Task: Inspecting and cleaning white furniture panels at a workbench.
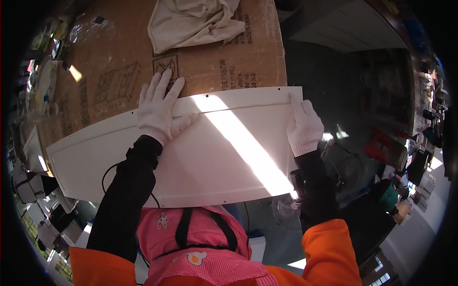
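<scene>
A long white panel [214, 152] with a raised lip and small holes along its edges lies across the front of a cardboard-covered table. My left hand [160, 107], in a white knitted glove, rests on the panel's far edge. Its fingers are spread, and their tips reach over the cardboard. At the panel's right end, my right hand [304, 125], gloved the same way, is closed on the side edge near the far corner. One finger there stretches along the top surface; the undersides of the others are hidden.
Brown printed cardboard [114, 62] covers the table, with a crumpled beige cloth [195, 24] at its far side. On the floor to the right are a red stool [381, 147] and a fan [346, 171]. Another person [389, 195] is at the far right. A bright sunlight strip crosses the panel.
</scene>
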`<move>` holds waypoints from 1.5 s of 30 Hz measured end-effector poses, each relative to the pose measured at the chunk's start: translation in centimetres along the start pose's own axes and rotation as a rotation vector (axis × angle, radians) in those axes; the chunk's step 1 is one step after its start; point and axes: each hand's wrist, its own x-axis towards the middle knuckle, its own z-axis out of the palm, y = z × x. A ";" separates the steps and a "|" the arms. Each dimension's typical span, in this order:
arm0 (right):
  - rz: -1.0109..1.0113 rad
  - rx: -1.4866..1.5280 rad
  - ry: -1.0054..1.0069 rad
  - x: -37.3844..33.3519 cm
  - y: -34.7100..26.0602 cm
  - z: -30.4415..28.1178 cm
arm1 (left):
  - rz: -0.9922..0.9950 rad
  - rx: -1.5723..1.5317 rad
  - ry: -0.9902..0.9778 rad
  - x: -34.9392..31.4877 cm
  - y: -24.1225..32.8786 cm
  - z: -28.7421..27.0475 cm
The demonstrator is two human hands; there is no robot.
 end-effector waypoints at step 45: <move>-0.007 -0.041 -0.082 0.0 0.0 -0.7 | -0.016 -0.035 -0.017 0.0 -0.1 -0.2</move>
